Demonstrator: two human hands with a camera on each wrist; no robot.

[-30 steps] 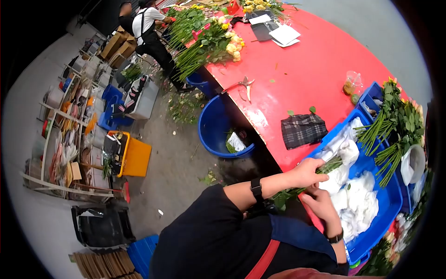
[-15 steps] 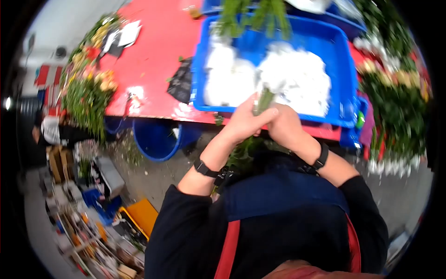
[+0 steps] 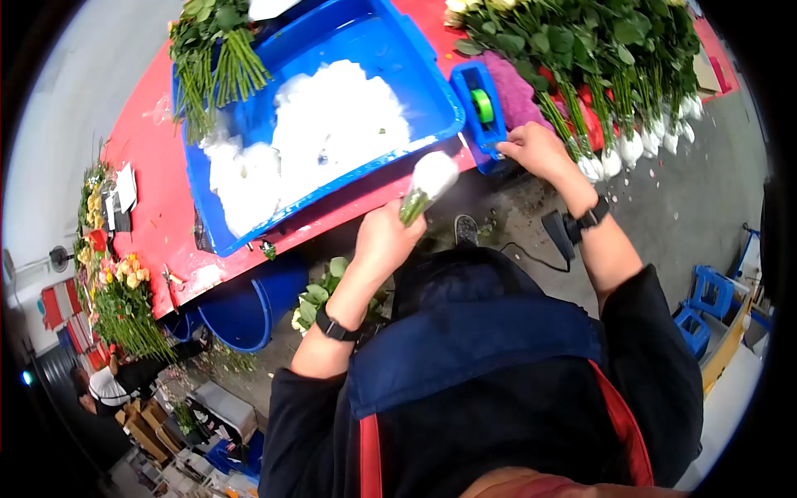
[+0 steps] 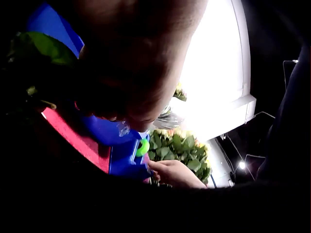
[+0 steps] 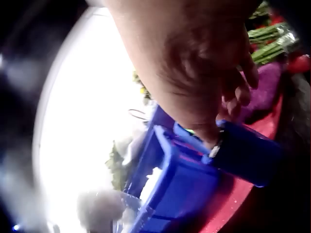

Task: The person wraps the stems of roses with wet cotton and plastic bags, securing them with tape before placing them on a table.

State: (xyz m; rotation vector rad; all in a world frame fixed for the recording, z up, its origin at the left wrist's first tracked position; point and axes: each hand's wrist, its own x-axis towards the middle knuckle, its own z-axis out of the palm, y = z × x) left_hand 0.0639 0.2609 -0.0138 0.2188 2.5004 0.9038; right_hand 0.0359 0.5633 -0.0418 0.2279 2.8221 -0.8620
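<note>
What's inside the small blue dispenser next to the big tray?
A bright green round piece sits inside the blue dispenser. The dispenser's walls hide its lower part; whatever lies beneath it can't be seen.

Before you: table (image 3: 166, 234); on it, tray (image 3: 390, 50); in tray, wadding (image 3: 336, 108). Over tray's far left corner: stem bunch (image 3: 241, 70). Right of tray: tape dispenser (image 3: 491, 134), your right hand (image 3: 541, 151) at its near end; then cloth (image 3: 516, 85); then flower bunches (image 3: 618, 58). Below table edge, to your left: bucket (image 3: 237, 315).
</note>
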